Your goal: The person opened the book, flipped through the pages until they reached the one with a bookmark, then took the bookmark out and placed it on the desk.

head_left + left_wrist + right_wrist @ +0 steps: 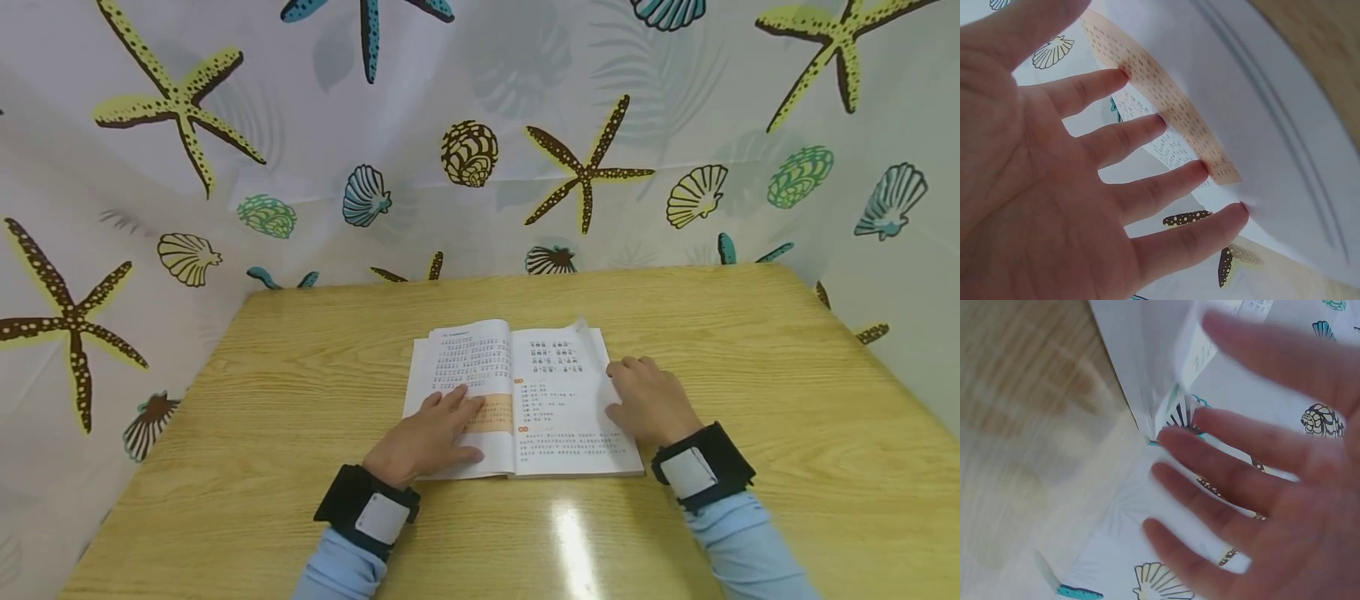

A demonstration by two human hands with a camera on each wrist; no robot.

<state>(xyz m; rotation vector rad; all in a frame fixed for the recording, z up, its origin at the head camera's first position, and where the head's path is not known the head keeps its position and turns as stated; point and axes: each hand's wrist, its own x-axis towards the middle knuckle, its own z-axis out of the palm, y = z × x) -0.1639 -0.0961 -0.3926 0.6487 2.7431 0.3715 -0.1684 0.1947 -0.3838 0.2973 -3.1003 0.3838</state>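
Observation:
An open paperback book (564,417) with printed text lies on the table, its spine line running roughly away from me. My left hand (426,440) rests on the left page, fingers spread and fairly straight. In the left wrist view its fingertips touch the page by an orange text block (1179,115). At the right page's outer edge is my right hand (654,403), its fingers extended in the right wrist view and the fingertips close to the page edge (1175,394). The upper right corner of that page (582,327) curls up off the pages beneath.
The wooden table (315,350) extends around the book on all sides. Behind it hangs a pale cloth (412,108) printed with starfish and shells. Black bands with white plates, such as the left wristband (367,510), circle both wrists, above light blue sleeves.

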